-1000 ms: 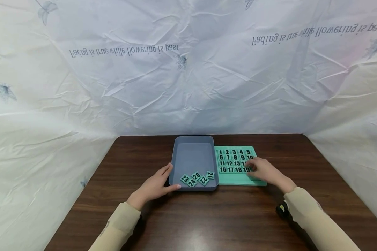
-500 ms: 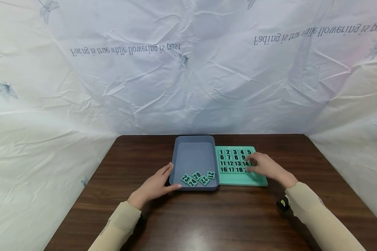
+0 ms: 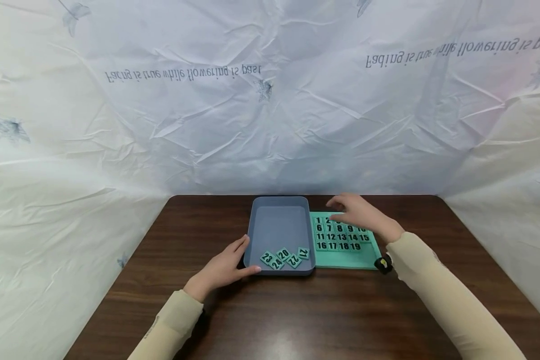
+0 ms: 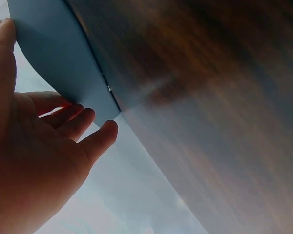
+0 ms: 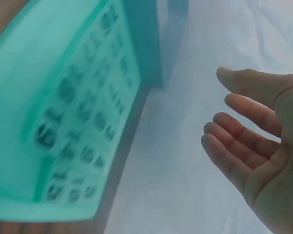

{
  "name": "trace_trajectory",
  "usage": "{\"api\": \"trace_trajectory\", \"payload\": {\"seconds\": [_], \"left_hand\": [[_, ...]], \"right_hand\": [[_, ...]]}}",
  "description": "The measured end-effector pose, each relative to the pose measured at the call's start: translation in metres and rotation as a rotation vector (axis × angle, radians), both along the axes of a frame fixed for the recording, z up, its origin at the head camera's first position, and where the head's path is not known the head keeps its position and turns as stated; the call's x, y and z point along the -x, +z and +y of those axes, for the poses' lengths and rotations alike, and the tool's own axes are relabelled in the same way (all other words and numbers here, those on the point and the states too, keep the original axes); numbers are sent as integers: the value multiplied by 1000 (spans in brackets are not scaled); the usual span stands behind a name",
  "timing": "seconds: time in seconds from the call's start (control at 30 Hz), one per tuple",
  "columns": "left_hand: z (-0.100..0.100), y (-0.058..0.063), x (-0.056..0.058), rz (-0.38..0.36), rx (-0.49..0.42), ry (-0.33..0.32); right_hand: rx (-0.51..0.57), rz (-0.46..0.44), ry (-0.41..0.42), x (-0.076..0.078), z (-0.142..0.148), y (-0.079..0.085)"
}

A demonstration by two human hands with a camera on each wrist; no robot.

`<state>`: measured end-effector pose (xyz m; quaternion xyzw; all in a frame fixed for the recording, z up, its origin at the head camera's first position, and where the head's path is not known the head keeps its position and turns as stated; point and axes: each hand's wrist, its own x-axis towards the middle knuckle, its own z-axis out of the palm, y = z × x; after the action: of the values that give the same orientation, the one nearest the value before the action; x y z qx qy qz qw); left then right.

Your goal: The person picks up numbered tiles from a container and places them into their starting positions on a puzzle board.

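Observation:
My left hand (image 3: 224,265) rests against the left side of a blue-grey tray (image 3: 276,220), its thumb at the front rim. In the left wrist view, its fingers (image 4: 78,122) lie along the tray's outer wall, loosely spread. Several green number tiles (image 3: 282,254), 20 to 24, lie at the tray's front end. My right hand (image 3: 357,212) hovers over the back of a green number board (image 3: 344,258), covering some upper tiles. Nothing shows between its loosely bent fingers in the right wrist view. Tiles up to 19 (image 3: 355,246) stand in rows on the board.
Tray and board sit side by side on a dark brown wooden table (image 3: 288,310). A wrinkled white sheet (image 3: 216,120) with printed lettering hangs behind the table and along both sides. A black device (image 3: 384,264) is strapped at the right wrist.
My right hand has left tile 19 at the board's right side and moved up and toward the back left, uncovering tiles 15 and 19. The left hand has stayed at the tray.

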<state>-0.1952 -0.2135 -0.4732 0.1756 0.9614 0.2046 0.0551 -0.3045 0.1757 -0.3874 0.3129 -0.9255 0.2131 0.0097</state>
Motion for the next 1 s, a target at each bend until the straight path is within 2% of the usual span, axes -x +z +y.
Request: {"api": "trace_trajectory", "payload": {"seconds": [0.23, 0.4, 0.6, 0.8, 1.0], "left_hand": [[0, -1, 1, 4, -6, 3], [0, -2, 1, -4, 1, 6], [-1, -3, 0, -16, -10, 27], [1, -2, 1, -9, -23, 19], [0, 0, 1, -6, -9, 15]], "right_hand": [[-35, 28, 163, 6, -42, 13], [-90, 20, 229, 8, -71, 15], [-155, 17, 303, 6, -103, 6], [-236, -12, 386, -2, -126, -4], [-288, -61, 399, -8, -139, -12]]}}
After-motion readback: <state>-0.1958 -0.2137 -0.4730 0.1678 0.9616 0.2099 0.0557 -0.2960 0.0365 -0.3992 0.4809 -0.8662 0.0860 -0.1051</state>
